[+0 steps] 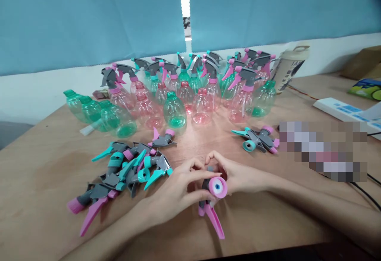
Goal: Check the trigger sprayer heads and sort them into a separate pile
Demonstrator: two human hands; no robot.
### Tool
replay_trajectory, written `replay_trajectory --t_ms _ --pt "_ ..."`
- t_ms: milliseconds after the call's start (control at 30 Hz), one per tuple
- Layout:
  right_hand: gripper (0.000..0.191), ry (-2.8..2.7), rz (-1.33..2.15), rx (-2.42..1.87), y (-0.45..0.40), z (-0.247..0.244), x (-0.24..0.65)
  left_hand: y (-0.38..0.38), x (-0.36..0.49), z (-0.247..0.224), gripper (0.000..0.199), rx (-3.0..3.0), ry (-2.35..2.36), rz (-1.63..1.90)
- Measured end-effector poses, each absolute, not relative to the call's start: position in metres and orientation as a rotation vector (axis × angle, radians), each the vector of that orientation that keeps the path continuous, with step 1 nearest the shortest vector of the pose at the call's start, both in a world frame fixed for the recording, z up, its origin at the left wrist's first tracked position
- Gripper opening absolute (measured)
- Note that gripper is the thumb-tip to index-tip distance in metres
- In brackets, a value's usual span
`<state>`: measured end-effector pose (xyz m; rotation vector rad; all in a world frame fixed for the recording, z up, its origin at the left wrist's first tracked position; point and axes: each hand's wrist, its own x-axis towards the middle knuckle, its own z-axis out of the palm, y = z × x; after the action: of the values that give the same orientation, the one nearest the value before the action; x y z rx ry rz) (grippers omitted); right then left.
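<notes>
Head view: left hand (175, 189) pinches the sprayer top (218, 187), likely keeping its opening visible; right hand (239, 175) curls close, its hold unclear.

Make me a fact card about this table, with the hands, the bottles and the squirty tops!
Left hand: pinching a pink-and-gray sprayer top
Right hand: curled close behind it, grip partly hidden
Bottles: see-through, green or pink, some topped, some open
Left pile: loose sprayer tops, turquoise-and-gray and pink-and-gray
Right bunch: a few more loose tops
Back right: lidded cup
</notes>
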<state>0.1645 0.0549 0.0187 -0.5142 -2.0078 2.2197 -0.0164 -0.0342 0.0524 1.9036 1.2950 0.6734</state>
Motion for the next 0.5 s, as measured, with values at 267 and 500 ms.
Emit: replay_trajectory --t_ms 267,500 --pt "0.022 -2.713 1.300 -0.718 0.088 0.093 0.174 -0.036 -0.021 0.045 0.022 2.087 1.604 0.807" --pt "0.014 -2.836 0.997 -0.431 0.076 0.125 0.154 -0.034 -0.031 0.044 0.017 2.170 1.860 1.141"
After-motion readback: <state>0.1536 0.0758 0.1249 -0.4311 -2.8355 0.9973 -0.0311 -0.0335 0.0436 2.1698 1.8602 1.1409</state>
